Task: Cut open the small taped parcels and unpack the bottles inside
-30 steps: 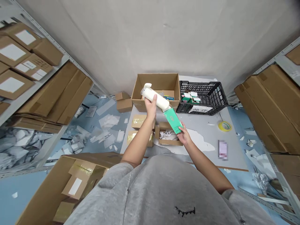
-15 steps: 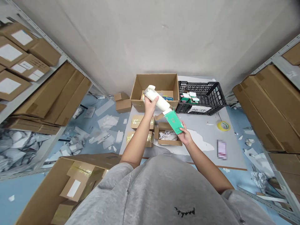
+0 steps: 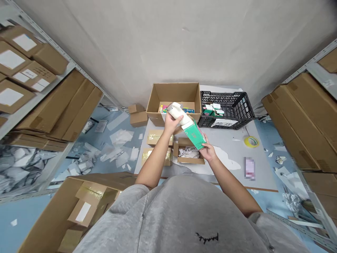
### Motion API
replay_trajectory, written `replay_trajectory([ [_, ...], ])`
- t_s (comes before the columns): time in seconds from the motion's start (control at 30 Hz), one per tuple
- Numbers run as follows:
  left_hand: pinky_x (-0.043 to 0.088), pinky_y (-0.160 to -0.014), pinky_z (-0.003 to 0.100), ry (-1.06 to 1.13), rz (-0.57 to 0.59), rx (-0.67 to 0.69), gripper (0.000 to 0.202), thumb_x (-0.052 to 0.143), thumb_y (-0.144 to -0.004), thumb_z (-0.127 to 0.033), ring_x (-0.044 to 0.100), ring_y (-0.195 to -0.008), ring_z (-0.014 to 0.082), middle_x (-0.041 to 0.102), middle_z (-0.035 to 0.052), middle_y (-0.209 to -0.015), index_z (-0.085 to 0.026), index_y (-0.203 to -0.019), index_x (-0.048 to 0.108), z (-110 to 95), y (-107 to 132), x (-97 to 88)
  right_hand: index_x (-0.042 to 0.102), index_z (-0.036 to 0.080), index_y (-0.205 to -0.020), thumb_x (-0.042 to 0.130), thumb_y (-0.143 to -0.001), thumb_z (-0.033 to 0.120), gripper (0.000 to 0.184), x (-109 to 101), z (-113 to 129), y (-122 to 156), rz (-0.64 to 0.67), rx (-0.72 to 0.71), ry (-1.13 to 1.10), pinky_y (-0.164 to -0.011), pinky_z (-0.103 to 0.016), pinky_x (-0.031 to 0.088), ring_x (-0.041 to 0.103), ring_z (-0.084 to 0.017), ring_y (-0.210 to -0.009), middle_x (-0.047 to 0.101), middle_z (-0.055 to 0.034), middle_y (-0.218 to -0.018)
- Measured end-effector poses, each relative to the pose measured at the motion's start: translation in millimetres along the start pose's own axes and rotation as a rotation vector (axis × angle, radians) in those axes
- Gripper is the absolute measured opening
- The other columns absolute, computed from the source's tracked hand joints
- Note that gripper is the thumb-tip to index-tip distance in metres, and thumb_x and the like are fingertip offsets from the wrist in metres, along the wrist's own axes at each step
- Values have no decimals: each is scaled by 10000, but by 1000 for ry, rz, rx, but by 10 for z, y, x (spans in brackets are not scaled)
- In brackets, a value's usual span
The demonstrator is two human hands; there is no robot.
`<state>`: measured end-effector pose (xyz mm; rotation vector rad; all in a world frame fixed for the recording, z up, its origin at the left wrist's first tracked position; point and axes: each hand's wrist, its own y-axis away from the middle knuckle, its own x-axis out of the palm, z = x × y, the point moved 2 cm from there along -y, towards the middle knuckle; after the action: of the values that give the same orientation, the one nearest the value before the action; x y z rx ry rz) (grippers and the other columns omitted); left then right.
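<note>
My left hand is closed round a cream-white thermos bottle, tilted with its lidded end up and to the left. The bottle's lower end sits inside the mouth of a green and white carton. My right hand grips that carton by its bottom end. Below the two hands lies an open small cardboard box with crumpled paper in it. Behind the bottle stands a larger open cardboard box with colourful packs inside.
A black plastic crate holding several green and white cartons stands at the back right. Yellow tape lies on the table. Taped parcels are at left. A big carton of parcels stands beside me; shelves flank both sides.
The bottle has slid down and to the right, deeper into the green carton, with my left hand following. My right hand and the carton have barely moved.
</note>
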<state>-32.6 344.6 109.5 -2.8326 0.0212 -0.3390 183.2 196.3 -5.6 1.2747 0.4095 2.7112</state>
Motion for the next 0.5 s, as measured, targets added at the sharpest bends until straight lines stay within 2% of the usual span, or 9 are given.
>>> replay_trajectory([
  [0.13,526,-1060,415,-119,108,102,942,860,-736,-638,631,-1254,280,589,116,-1419,-298,-1498,422,-53,60,49,635,390,-1267,629,-633,68,711,-32,0,-28,-30,20,-39,-879,-359,610,742,-182,-1035,747,77,-1272],
  [0.23,511,-1076,390,-234,153,187,1005,818,-780,-653,580,-1325,284,488,117,-1524,-343,-1586,306,-126,105,124,647,361,-1238,588,-616,55,696,-6,-8,-37,-61,20,-77,-814,-339,616,748,-176,-979,762,63,-1236],
  [0.3,519,-1052,380,-301,171,216,934,777,-827,-647,581,-1317,274,486,108,-1524,-349,-1583,316,-142,119,178,653,357,-1228,578,-616,54,686,33,-11,-31,-68,11,-110,-827,-342,619,748,-173,-985,766,59,-1223],
  [0.4,520,-1024,376,-373,155,202,728,698,-910,-611,613,-1255,251,563,96,-1439,-322,-1517,419,-128,133,248,657,354,-1230,600,-649,72,649,98,-15,-11,-72,23,-151,-863,-366,624,751,-180,-1000,773,47,-1200],
  [0.5,492,-1049,391,-431,135,168,562,614,-973,-593,613,-1244,248,617,84,-1374,-296,-1439,508,-131,179,310,656,334,-1235,648,-804,217,447,151,-18,-5,-94,53,-187,-870,-425,630,756,-211,-1016,781,13,-1184],
])
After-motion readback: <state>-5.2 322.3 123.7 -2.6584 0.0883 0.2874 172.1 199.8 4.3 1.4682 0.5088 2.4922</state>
